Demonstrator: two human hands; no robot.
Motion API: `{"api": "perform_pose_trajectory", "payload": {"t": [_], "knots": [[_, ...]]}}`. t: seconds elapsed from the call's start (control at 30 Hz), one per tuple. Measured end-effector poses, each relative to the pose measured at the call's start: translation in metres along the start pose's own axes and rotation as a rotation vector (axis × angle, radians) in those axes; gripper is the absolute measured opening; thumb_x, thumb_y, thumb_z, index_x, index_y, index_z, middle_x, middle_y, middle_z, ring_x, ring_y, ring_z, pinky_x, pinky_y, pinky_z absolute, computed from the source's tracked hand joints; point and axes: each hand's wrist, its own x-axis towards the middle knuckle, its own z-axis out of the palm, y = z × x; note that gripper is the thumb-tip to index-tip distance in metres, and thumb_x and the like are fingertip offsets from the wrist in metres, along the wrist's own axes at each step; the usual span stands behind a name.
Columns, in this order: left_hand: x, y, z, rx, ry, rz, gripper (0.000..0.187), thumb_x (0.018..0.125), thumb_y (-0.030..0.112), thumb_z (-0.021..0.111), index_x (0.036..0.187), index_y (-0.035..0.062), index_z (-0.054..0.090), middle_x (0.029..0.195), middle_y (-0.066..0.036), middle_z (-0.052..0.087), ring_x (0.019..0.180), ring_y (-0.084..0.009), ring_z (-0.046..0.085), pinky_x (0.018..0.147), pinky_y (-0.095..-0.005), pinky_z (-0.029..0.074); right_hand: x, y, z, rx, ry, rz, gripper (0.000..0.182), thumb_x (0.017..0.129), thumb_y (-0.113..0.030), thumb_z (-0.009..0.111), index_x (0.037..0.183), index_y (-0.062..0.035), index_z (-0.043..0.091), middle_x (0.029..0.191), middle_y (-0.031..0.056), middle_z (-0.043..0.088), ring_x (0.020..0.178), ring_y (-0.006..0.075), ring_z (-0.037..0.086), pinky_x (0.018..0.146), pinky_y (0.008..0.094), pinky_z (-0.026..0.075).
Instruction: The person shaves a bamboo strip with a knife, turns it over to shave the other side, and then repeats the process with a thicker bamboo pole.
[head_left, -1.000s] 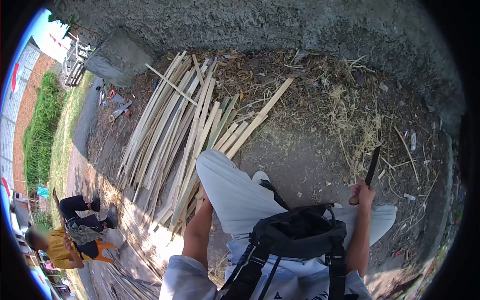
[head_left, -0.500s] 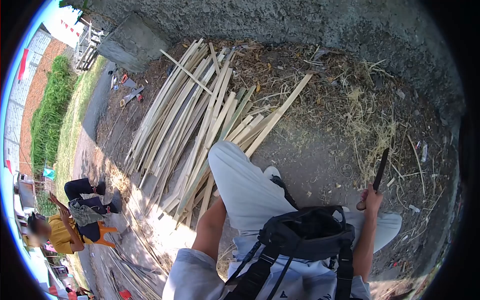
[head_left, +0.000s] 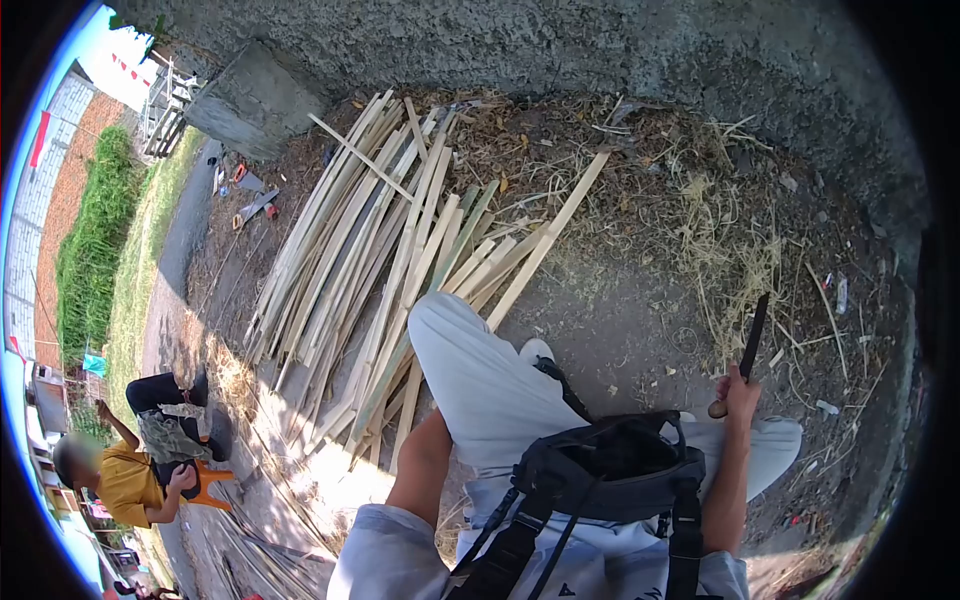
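Note:
My right hand (head_left: 739,397) is closed around the wooden handle of a long knife (head_left: 755,338), its dark blade pointing up and away over the dirt beside my right knee. Only the forearm (head_left: 420,465) of my left arm shows; the hand is hidden behind my raised left knee (head_left: 450,335). Beyond that knee lies a pile of thin split wooden strips (head_left: 345,225), nearest to the hidden hand. A black bag (head_left: 610,470) with its top unzipped rests at my waist.
A rough concrete wall (head_left: 560,55) runs along the far side. Dry shavings (head_left: 745,260) litter the ground. Handsaws (head_left: 255,207) lie at the upper left. A person in a yellow shirt (head_left: 130,480) sits on an orange stool (head_left: 210,487) at left.
My view has shifted slightly. My right hand still holds the knife in nearly the same position. The seated person has moved their arms, with one hand now near the lap.

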Motion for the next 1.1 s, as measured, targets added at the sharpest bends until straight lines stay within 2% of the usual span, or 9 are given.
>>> {"api": "perform_pose_trajectory", "payload": {"t": [0.37,0.8,1.1], "knots": [[-0.007,-0.005,0.000,0.024,-0.012,0.003,0.041,0.081,0.036,0.073,0.091,-0.0032,0.067,0.079,-0.011,0.067,0.069,-0.0200,0.060,0.070,-0.0351,0.048,0.006,0.008,0.002,-0.005,-0.006,0.010,0.035,0.091,-0.032,0.067,0.076,-0.0003,0.060,0.062,0.0048,0.059,0.049,0.0129,0.057,0.043,0.0273,0.043],[-0.020,-0.007,-0.002,0.064,-0.019,0.023,0.042,0.080,0.037,0.074,0.087,-0.0032,0.068,0.074,-0.009,0.067,0.065,-0.0184,0.059,0.067,-0.0340,0.048,0.011,0.010,0.000,-0.085,-0.008,0.007,0.036,0.090,-0.029,0.066,0.077,0.0039,0.061,0.063,0.0084,0.062,0.050,0.0153,0.061,0.042,0.0286,0.046],[-0.019,-0.008,-0.024,0.109,0.006,0.122,0.042,0.079,0.038,0.075,0.084,-0.0033,0.069,0.070,-0.008,0.066,0.061,-0.0173,0.058,0.065,-0.0332,0.047,0.002,-0.001,0.003,-0.079,-0.001,0.010,0.032,0.089,-0.027,0.066,0.079,0.0031,0.062,0.063,0.0084,0.063,0.052,0.0152,0.063,0.044,0.0282,0.048]]}}
